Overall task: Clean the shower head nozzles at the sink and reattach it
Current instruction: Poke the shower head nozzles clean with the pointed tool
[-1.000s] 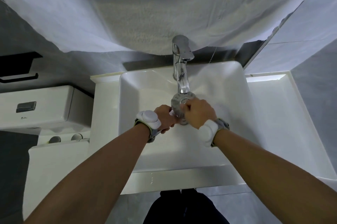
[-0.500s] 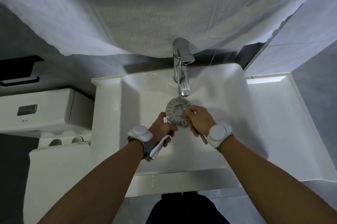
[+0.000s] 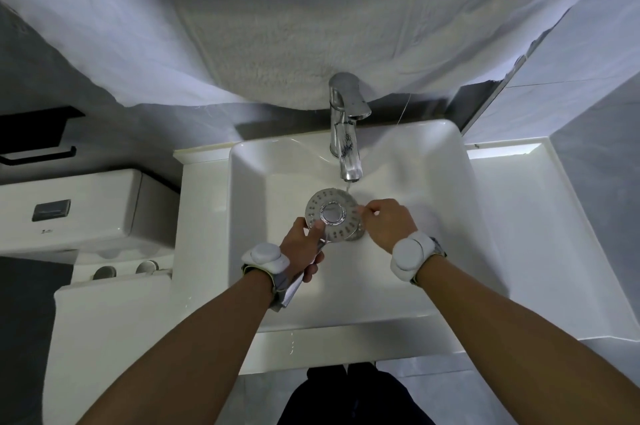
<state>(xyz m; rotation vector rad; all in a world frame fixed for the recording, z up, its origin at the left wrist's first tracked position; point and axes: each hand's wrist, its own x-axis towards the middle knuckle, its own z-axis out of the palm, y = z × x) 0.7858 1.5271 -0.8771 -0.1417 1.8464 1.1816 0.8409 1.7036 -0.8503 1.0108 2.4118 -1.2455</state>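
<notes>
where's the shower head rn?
Head view, centre: shower head face-up over the sink, just below the faucet, left hand gripping it, right hand at its edge.

Your view is dim and bluish overall, brightest on the white sink (image 3: 433, 182) around your hands. A glare strip sits on the counter (image 3: 502, 151) beyond your right hand (image 3: 388, 225). The tap (image 3: 346, 133) gleams (sharp enough). Wide-angle bending curves the edges, and the forearms nearest you look soft.
</notes>
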